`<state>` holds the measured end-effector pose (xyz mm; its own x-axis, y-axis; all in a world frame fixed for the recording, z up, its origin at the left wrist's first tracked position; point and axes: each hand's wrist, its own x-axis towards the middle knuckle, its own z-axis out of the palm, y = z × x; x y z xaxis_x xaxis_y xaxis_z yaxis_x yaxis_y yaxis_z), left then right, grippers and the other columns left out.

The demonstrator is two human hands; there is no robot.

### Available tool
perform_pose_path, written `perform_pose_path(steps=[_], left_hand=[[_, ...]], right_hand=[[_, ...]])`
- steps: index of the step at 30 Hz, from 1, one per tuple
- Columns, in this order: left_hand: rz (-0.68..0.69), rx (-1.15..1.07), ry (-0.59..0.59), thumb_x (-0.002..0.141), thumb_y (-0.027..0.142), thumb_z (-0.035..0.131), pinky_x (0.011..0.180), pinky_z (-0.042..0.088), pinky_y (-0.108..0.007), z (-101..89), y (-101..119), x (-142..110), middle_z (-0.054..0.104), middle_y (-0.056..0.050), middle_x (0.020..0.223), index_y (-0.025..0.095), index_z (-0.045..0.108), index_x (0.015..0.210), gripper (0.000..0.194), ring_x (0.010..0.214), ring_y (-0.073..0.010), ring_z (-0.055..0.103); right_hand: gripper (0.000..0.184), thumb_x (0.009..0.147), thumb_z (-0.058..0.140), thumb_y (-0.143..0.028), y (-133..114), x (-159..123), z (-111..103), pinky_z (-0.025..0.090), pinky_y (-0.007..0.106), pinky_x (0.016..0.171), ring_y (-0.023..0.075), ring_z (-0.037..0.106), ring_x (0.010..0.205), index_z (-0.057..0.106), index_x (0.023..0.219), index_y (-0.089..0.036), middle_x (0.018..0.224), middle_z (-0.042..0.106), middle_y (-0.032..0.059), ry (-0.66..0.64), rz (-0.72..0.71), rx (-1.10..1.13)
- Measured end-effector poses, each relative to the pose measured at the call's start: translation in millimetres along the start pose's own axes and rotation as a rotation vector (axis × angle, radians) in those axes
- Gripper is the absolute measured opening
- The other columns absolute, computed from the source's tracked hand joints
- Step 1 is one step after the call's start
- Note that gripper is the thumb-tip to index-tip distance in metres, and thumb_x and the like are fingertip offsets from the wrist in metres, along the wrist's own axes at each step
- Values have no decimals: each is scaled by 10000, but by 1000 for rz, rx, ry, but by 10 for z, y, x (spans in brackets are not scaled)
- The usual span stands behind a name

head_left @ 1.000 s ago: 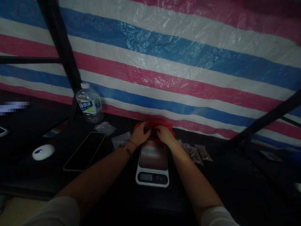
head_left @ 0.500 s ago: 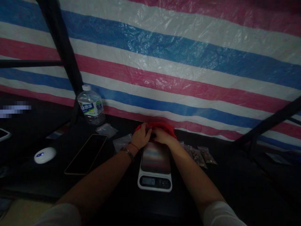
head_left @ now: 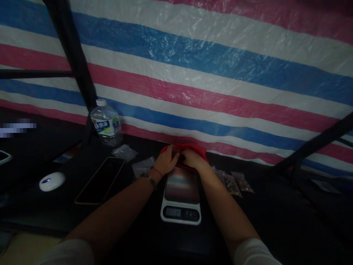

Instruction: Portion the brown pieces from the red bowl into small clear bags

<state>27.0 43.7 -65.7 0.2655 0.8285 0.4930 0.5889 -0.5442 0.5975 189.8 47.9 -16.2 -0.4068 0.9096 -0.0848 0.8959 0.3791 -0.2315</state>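
Observation:
A red plastic bag [head_left: 199, 148] lies open behind a white kitchen scale [head_left: 181, 217] with a lit display. At the bag's left edge is my left hand [head_left: 164, 161], its fingers curled over the rim and its thumb toward the opening. My right hand [head_left: 193, 159] reaches into the bag from the right, over the far end of the scale. Its fingertips are hidden in the dark opening, so what they touch cannot be seen. To the right of my forearm lie several small zip bags [head_left: 232, 184] with brownish contents.
Flat clear bags [head_left: 142, 168] lie left of the scale. Farther left are a dark phone [head_left: 100, 180], a white rounded device [head_left: 52, 181] and a clear plastic bottle [head_left: 107, 127]. A striped tarp [head_left: 193, 92] hangs behind the black table [head_left: 275, 209], with dark frame bars at both sides.
My right hand has shifted slightly at the bag's opening, and the bag's rim has moved a little to the right. My left hand stays at its edge.

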Motion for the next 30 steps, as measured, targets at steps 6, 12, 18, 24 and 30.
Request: perform_pose_path(steps=[6, 12, 18, 24, 30], left_hand=[[1, -26, -24, 868, 312, 519, 892, 513, -403, 10, 22, 2, 650, -139, 1120, 144, 426, 1276, 451, 1008, -266, 651], [-43, 130, -77, 886, 365, 493, 819, 523, -408, 42, -18, 12, 682, -170, 1031, 107, 406, 1308, 502, 936, -302, 674], [-79, 247, -65, 880, 430, 506, 741, 515, -370, 24, -5, 11, 700, -144, 942, 137, 439, 1289, 508, 842, -291, 686], [-77, 301, -122, 858, 465, 525, 701, 511, -349, -24, 77, 7, 711, -118, 911, 173, 528, 1199, 449, 816, -279, 688], [-28, 286, -169, 856, 385, 521, 822, 506, -330, -57, 115, 8, 692, -67, 1045, 226, 571, 1146, 334, 941, -238, 660]], right_hand=[[304, 762, 591, -92, 44, -62, 62, 489, 281, 795, 233, 680, 900, 728, 1024, -163, 1024, 725, 129, 61, -44, 57], [283, 781, 538, -46, 97, -66, 112, 479, 256, 751, 210, 684, 873, 734, 958, -148, 985, 734, 116, 81, 11, 66], [263, 791, 574, -84, 161, -82, 79, 475, 257, 795, 197, 675, 889, 721, 995, -159, 995, 730, 92, 142, 76, 117], [268, 799, 575, -99, 189, -38, 61, 474, 291, 875, 198, 660, 945, 718, 1013, -174, 1013, 725, 76, 347, 133, 261], [280, 796, 573, -86, 91, -47, 77, 487, 296, 880, 179, 657, 932, 721, 1003, -202, 1015, 724, 42, 405, -19, 424]])
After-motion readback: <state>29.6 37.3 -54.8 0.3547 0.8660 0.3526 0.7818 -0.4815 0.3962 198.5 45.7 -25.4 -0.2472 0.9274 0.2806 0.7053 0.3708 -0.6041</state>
